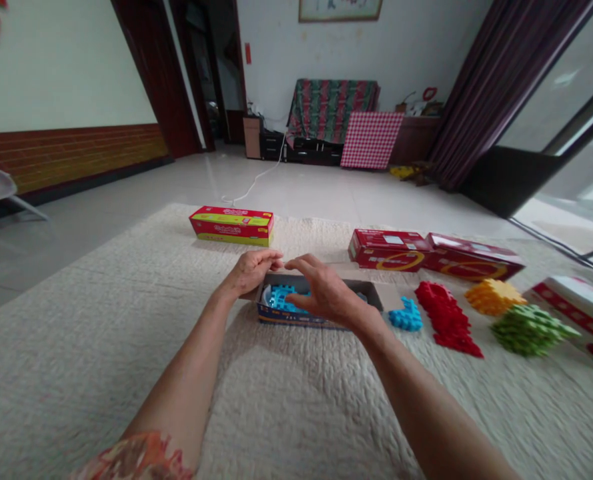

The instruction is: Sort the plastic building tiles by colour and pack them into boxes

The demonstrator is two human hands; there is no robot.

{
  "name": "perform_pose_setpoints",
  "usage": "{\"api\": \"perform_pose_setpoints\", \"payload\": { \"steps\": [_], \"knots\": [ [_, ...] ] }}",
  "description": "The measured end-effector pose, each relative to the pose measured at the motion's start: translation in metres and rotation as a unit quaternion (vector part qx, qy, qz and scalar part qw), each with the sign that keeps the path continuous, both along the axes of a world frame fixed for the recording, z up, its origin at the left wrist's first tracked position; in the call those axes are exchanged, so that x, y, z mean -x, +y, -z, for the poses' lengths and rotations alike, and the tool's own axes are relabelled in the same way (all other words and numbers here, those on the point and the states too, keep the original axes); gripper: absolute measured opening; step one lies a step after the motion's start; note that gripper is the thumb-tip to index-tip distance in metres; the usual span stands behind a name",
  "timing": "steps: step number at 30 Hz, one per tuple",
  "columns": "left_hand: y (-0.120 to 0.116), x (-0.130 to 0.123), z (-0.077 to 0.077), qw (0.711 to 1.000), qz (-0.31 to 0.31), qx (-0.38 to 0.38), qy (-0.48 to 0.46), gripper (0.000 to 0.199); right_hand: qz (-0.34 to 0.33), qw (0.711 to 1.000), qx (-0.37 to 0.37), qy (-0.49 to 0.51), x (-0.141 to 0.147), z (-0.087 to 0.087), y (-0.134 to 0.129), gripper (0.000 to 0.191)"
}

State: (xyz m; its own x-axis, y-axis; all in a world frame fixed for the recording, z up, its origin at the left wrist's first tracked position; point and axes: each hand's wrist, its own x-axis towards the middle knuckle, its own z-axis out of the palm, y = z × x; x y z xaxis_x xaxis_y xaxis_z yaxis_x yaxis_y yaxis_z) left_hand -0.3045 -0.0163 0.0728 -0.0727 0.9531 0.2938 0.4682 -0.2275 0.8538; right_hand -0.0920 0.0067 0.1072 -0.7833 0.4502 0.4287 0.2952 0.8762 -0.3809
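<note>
An open cardboard box (303,318), dark blue outside and grey inside, sits on the pale mat in front of me. Light-blue plastic building pieces (281,295) lie inside it, partly covered by my right hand. My left hand (253,270) is closed at the box's left back corner, fingers together against the edge. Over the box's middle, my right hand (326,290) is open, thumb and fingers apart with nothing visibly gripped. Just right of the box rests a blue piece cluster (405,315). Beyond that lie red pieces (445,317), yellow pieces (495,297) and green pieces (531,330).
A red and yellow-green carton (232,227) stands at the mat's back left. Two dark red cartons, a nearer-left one (389,250) and another (473,257), sit back right. A white and red box (583,313) is at the right edge. The mat (101,320) covers the floor.
</note>
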Motion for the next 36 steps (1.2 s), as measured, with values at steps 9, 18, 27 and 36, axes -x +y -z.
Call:
{"api": "perform_pose_setpoints", "payload": {
  "steps": [9,18,27,36],
  "knots": [
    [0.0,-0.003,0.0,1.0,-0.003,0.0,0.009,0.033,0.204,0.979,-0.013,0.013,-0.14,-0.022,0.029,0.016],
    [0.002,0.002,0.004,0.999,-0.012,0.036,0.018,0.042,0.296,0.929,0.038,-0.221,-0.198,0.012,0.034,0.034],
    [0.0,-0.002,0.0,0.999,-0.027,0.04,0.021,0.044,0.281,0.928,0.071,-0.234,-0.191,0.02,0.036,0.03],
    [0.0,0.0,0.0,0.998,-0.016,0.025,0.055,0.038,0.297,0.932,0.03,-0.205,-0.199,0.013,0.04,0.021]
  ]
}}
